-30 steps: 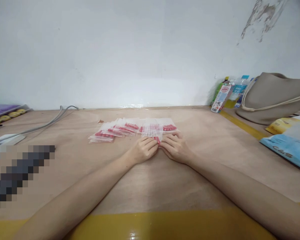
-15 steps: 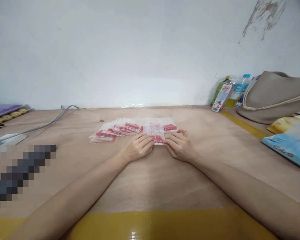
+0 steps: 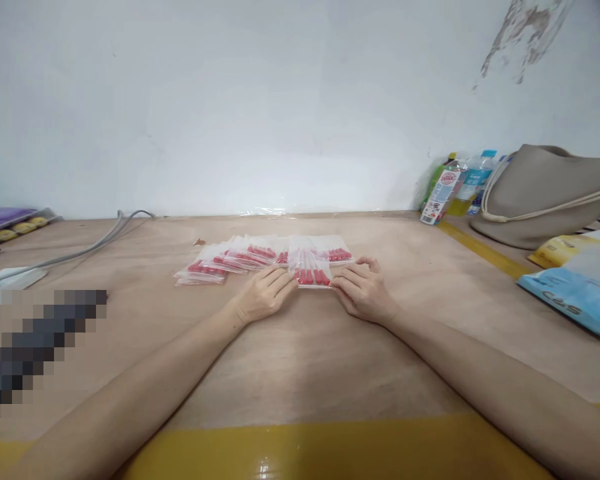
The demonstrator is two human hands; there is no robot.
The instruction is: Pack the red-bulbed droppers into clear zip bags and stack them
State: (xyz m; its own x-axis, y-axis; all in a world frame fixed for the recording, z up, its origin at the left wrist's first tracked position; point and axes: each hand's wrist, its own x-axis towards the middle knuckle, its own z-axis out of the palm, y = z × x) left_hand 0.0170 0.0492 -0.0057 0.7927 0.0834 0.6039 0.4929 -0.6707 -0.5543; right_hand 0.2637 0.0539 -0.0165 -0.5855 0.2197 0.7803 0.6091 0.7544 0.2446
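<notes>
A small clear plastic bag (image 3: 311, 275) with several red pieces in a row lies flat in front of me. My left hand (image 3: 267, 293) is closed, its fingertips at the bag's lower left corner. At the opposite lower corner, my right hand (image 3: 363, 291) grips the edge with bent fingers; the thumbs are mostly hidden. The upper part of this bag overlaps other bags behind it. To the left, a fanned row of similar bags (image 3: 207, 267) with red pieces overlaps on the table, and another such bag (image 3: 339, 252) shows behind at the right.
Bottles (image 3: 473, 183), a carton (image 3: 440, 195) and a grey-beige bag (image 3: 545, 193) stand at the back right. A blue packet (image 3: 570, 303) lies nearer. On the left are a grey cable (image 3: 95, 247) and a purple package (image 3: 5, 219). Yellow tape (image 3: 280, 450) crosses the table's near side.
My left hand has slid slightly left, away from the right hand, uncovering more red pieces. My right hand stays at its corner. The view has shifted a little.
</notes>
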